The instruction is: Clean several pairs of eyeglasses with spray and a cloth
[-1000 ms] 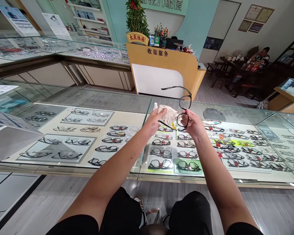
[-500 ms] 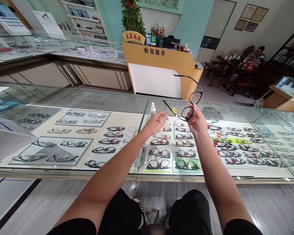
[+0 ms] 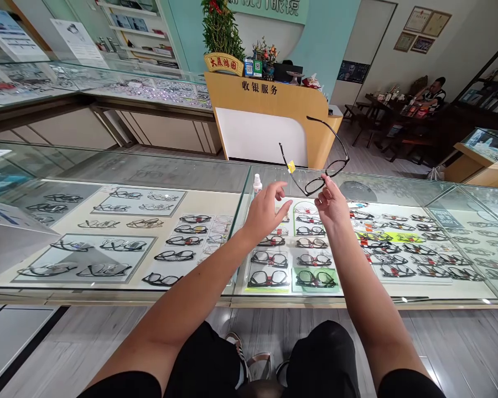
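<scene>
A pair of black-framed eyeglasses (image 3: 314, 186) is held up over the glass counter, with both temples unfolded and a yellow tag (image 3: 291, 166) on one of them. My right hand (image 3: 331, 203) pinches the frame near its bridge. To the left, my left hand (image 3: 269, 209) is empty, its thumb and fingers apart and curved, a short way from the glasses. Behind the left hand stands a small white bottle (image 3: 257, 183) on the counter, its lower part hidden by the hand.
The glass display counter (image 3: 307, 301) spans the view before me, with rows of eyeglasses (image 3: 269, 258) under its top. A white folded card (image 3: 12, 235) stands at the left. Beyond is a wooden cashier desk (image 3: 269, 99). A person (image 3: 434, 97) sits at a far table.
The glasses have turned in my right hand, their temples now pointing more upward. My left hand has rotated, and its thumb and fingers have spread apart.
</scene>
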### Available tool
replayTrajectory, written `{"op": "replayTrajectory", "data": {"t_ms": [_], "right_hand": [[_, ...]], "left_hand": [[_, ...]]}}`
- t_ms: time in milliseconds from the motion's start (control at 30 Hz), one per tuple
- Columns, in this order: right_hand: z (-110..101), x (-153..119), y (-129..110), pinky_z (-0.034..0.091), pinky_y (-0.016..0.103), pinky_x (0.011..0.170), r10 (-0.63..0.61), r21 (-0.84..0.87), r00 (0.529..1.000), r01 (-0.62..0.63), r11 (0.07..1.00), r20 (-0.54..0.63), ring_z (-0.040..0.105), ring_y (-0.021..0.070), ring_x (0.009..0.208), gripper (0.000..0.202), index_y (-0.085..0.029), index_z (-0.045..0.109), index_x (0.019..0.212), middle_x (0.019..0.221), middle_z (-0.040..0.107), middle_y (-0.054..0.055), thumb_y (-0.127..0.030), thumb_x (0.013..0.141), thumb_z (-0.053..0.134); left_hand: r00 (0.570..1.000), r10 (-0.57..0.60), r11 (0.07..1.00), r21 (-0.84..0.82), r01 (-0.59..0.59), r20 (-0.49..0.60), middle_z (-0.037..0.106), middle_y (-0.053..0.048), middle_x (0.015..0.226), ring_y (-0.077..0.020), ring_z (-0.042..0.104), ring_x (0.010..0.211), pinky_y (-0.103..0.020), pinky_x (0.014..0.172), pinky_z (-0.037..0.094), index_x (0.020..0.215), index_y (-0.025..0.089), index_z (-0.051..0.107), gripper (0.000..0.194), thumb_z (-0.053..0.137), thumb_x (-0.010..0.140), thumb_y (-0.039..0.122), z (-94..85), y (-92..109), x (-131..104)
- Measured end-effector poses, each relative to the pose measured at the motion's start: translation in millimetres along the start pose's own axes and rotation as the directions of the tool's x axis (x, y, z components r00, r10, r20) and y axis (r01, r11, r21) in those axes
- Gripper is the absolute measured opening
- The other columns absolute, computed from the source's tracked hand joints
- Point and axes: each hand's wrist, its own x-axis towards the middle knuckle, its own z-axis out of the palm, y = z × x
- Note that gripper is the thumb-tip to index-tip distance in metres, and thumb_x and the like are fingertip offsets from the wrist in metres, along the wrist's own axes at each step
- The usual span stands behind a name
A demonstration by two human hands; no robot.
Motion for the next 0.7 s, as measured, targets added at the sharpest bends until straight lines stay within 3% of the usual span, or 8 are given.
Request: {"op": "replayTrajectory", "data": {"t_ms": [67,133,367,467,633,700], "right_hand": [[3.7,-3.9,4.5,0.025,0.030,0.053,0.021,-0.023,1.000,-0.022,0.999,-0.023,0.023,0.0098,0.055,0.046,-0.027,0.082,0.104,0.062,0.026,-0.011,-0.053,0.069,0.097],[7.4,-7.7,11.2,0.024,0.031,0.053,0.052,-0.040,0.998,-0.053,0.998,-0.021,0.024,0.0105,0.055,0.047,-0.028,0.081,0.104,0.063,0.025,-0.010,-0.055,0.070,0.096],[14.5,-15.9,26.6,0.021,0.031,0.056,0.104,-0.090,0.994,-0.102,0.991,0.015,0.022,0.0111,0.058,0.059,-0.025,0.082,0.108,0.064,0.025,-0.010,-0.065,0.067,0.096],[13.6,-14.9,27.8,0.019,0.031,0.056,0.002,-0.176,0.999,0.008,0.984,0.054,0.021,0.0116,0.060,0.060,-0.023,0.083,0.104,0.063,0.026,-0.009,-0.070,0.069,0.093],[2.7,2.7,26.2,0.028,0.027,0.058,-0.226,-0.302,0.973,0.228,0.926,0.042,0.029,0.0123,0.063,0.050,-0.022,0.071,0.077,0.062,0.035,-0.007,-0.071,0.077,0.083],[-5.0,11.7,20.8,0.037,0.026,0.062,-0.315,-0.295,0.949,0.305,0.906,0.012,0.039,0.0128,0.066,0.040,-0.023,0.070,0.085,0.069,0.047,-0.005,-0.062,0.082,0.078]], "left_hand": [[0.988,0.127,0.992,0.000,-0.128,-0.091,0.074,-0.010,0.120,-0.0237,0.072,0.104,-0.041,0.098,0.056,0.154,0.022,0.053,0.049,0.064,0.109,0.037,2.4,1.4,-0.8],[0.974,0.207,0.978,0.041,-0.204,-0.094,0.074,-0.011,0.123,-0.0252,0.072,0.108,-0.041,0.097,0.057,0.154,0.024,0.057,0.047,0.064,0.109,0.038,3.3,1.5,-0.6],[0.968,0.216,0.976,0.063,-0.209,-0.129,0.074,-0.010,0.115,-0.0228,0.072,0.107,-0.037,0.095,0.056,0.126,0.025,0.077,0.028,0.055,0.114,0.034,-2.4,-4.1,4.8],[0.973,0.200,0.980,0.038,-0.197,-0.115,0.073,-0.009,0.107,-0.0215,0.070,0.098,-0.035,0.090,0.054,0.117,0.024,0.079,0.028,0.055,0.114,0.037,-9.6,-5.3,8.9],[0.991,0.127,0.991,-0.030,-0.129,-0.049,0.070,-0.009,0.105,-0.0214,0.067,0.096,-0.035,0.089,0.052,0.112,0.024,0.080,0.034,0.052,0.114,0.044,-22.2,-5.0,14.4],[0.997,0.080,0.993,-0.084,-0.080,-0.012,0.069,-0.009,0.107,-0.0220,0.066,0.098,-0.035,0.091,0.052,0.112,0.024,0.079,0.035,0.052,0.113,0.045,-27.4,-3.7,16.2]]}}
